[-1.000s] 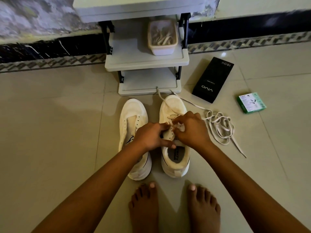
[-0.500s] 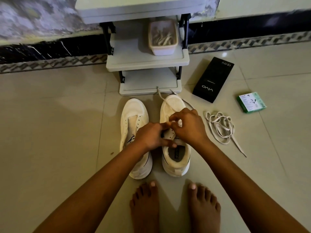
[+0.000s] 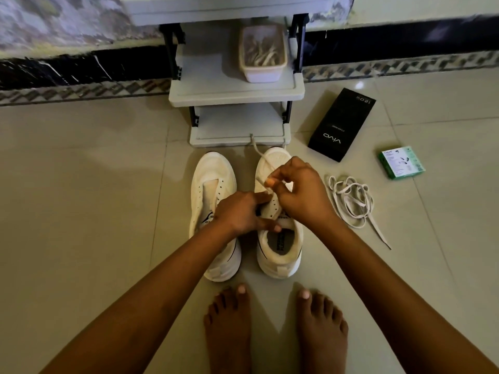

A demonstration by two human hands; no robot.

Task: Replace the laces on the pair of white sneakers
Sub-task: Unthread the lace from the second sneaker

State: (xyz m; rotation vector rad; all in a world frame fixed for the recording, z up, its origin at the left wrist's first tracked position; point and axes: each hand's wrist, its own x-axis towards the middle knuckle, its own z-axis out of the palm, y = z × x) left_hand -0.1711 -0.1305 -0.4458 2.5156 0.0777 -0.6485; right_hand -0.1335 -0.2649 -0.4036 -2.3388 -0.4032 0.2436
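From the head camera, two white sneakers stand side by side on the tiled floor (image 3: 81, 211), toes toward a small grey shelf unit (image 3: 237, 90) against the wall. The left sneaker (image 3: 212, 184) has bare eyelets and no lace in it. The right sneaker (image 3: 278, 247) is under both hands. The right hand (image 3: 299, 193) has its thumb and fingers curled, pinching a pale lace (image 3: 260, 157) just above the tongue; that lace runs forward over the toe to the foot of the shelf unit. The left hand (image 3: 240, 214) reaches across from the left, its fingers curled on the eyelet flap of the right sneaker, gripping the shoe's upper; whether it also touches the lace is hard to tell, since the right hand covers that spot. Just beside the right sneaker, on its right, a loose lace (image 3: 351, 201) lies in a tangled heap on the floor, one end trailing toward the viewer. On the middle shelf sits a pale plastic tub (image 3: 263, 72), open at the top, holding a jumble of light strips that look like more laces. Farther right on the floor lie a black box (image 3: 341, 122) with white lettering and a small green box (image 3: 401, 163), both closed and well apart from the shoes. Two bare feet (image 3: 275, 325) stand near the heels.
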